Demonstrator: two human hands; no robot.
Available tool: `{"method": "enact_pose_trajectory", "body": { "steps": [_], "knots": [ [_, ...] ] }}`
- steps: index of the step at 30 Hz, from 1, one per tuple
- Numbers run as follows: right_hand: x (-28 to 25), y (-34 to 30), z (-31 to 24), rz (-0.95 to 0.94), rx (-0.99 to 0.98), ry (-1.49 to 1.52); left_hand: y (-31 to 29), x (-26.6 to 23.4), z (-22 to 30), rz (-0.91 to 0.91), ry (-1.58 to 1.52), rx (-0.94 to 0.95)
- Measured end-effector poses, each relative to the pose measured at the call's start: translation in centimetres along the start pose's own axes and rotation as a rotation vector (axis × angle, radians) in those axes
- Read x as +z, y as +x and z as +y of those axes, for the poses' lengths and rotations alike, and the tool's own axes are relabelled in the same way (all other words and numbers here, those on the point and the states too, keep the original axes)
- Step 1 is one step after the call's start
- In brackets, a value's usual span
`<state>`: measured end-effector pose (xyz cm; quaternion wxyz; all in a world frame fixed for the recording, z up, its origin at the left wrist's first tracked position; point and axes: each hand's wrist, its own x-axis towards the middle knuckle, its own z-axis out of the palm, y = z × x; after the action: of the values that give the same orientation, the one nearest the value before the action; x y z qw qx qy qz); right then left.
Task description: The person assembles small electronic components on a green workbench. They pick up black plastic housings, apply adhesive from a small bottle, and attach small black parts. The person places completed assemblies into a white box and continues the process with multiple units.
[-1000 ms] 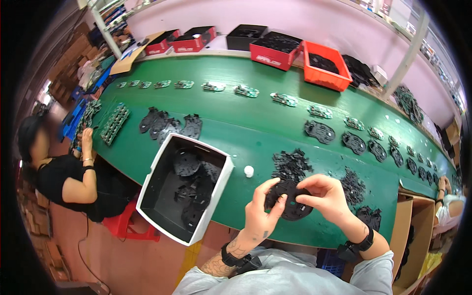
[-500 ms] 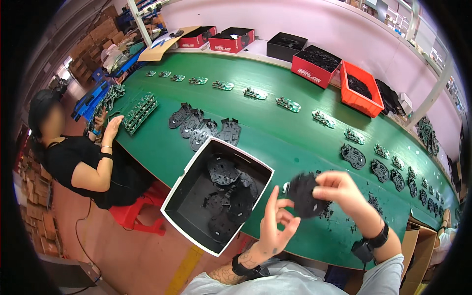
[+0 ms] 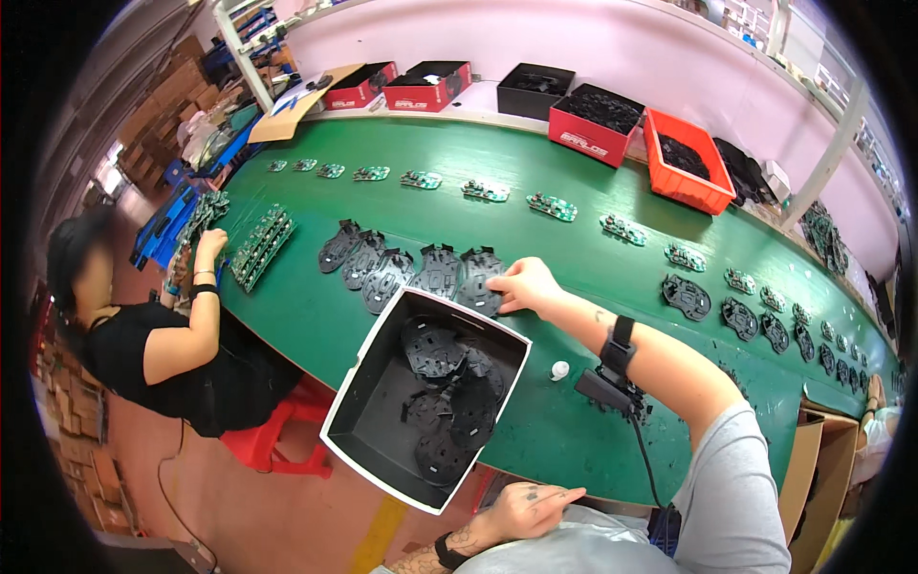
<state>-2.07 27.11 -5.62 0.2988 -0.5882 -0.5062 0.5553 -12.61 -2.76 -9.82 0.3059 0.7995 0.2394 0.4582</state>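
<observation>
My right hand reaches across the bench and pinches the right edge of a black plastic base shell. That shell lies at the right end of a short row of similar black shells with cutouts. My left hand hovers low, close to my body, its index finger stretched out and the others curled; it shows nothing held. Between the row and me stands a white-rimmed black box with several more shells piled inside. A small white bottle-like piece sits under my right forearm.
Green circuit boards form a curved line along the green bench; black shells lie at right. Red boxes and an orange crate stand behind. Small black bits lie near my right elbow. At left, a co-worker handles boards.
My right hand has carried the shell from in front of me to the far left, onto the end of the row. My left hand has drawn back toward my body.
</observation>
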Motion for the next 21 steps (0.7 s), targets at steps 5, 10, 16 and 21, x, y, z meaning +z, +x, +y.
{"method": "enact_pose_trajectory", "body": {
  "steps": [5, 10, 16, 21],
  "knots": [
    [-0.5, -1.4, -1.1, -0.145, -0.192, -0.466, 0.5, 0.2, 0.2, -0.023, 0.037, -0.033],
    [-2.6, -3.4, -1.2, -0.105, -0.256, -0.288, 2.7, 2.5, 0.5, -0.083, -0.033, 0.069],
    [-11.1, -14.5, -4.3, 0.276, -0.603, -0.524, 6.2, 5.2, 1.9, -0.272, -0.078, 0.162],
    [-23.0, -28.9, 1.7, 0.319, -0.627, -0.65, 9.6, 7.1, 2.3, -0.379, -0.128, 0.167]
  ]
}}
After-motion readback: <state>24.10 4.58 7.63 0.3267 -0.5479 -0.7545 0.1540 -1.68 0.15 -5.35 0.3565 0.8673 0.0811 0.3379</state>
